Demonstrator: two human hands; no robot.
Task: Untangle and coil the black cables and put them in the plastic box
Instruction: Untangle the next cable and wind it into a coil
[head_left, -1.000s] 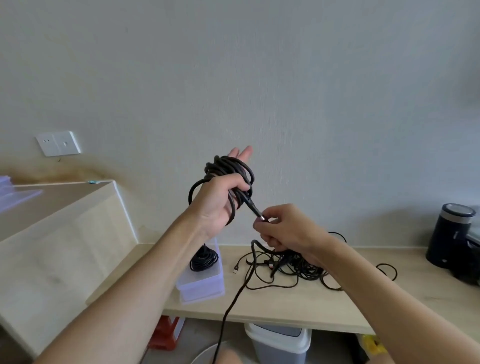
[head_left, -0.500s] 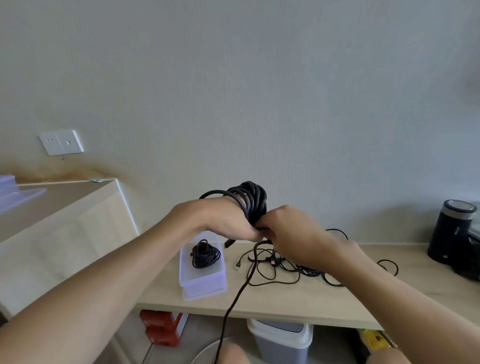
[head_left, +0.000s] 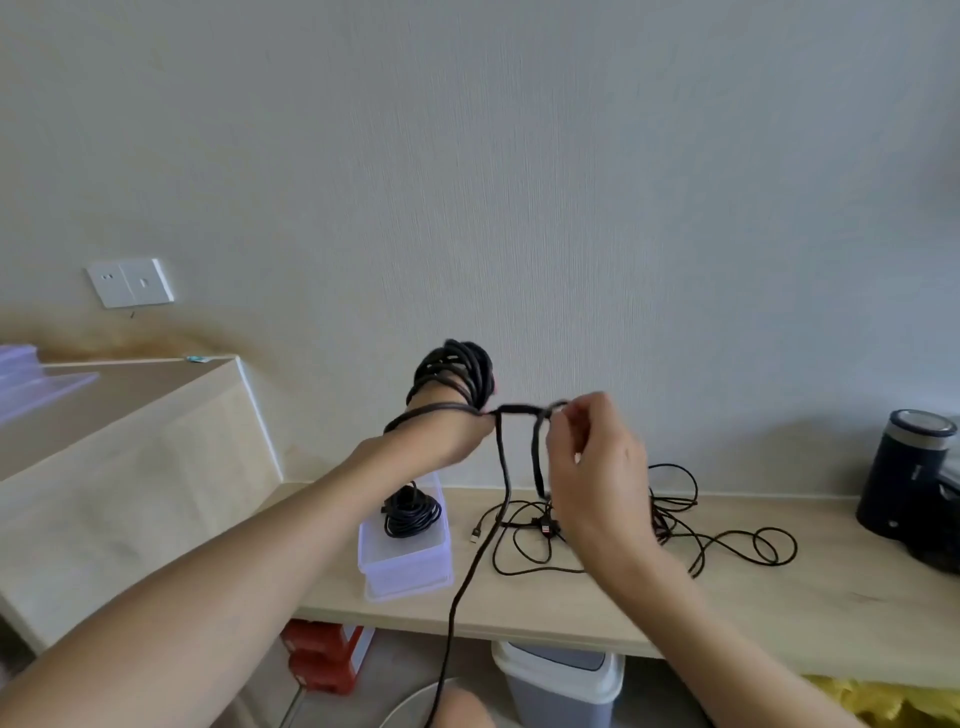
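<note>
My left hand (head_left: 447, 434) holds a thick coil of black cable (head_left: 460, 371) wound around it, raised above the desk. My right hand (head_left: 592, 467) pinches the free end of that cable (head_left: 524, 409), drawn taut to the right of the coil; one strand hangs down past the desk edge. A clear plastic box (head_left: 405, 558) sits on the desk below my left hand, with a small coiled black cable (head_left: 410, 514) inside. A tangle of thin black cables (head_left: 675, 525) lies on the desk behind my right hand.
A wooden desk (head_left: 727, 608) runs along the wall, with a dark cylindrical appliance (head_left: 906, 475) at its right end. A raised wooden surface (head_left: 130, 431) stands to the left. Under the desk are a grey bin (head_left: 561, 680) and red boxes (head_left: 324, 657).
My right hand has pulled away to the right from the coil, drawing the cable end out taut. The coil on my left hand has stayed raised over the box.
</note>
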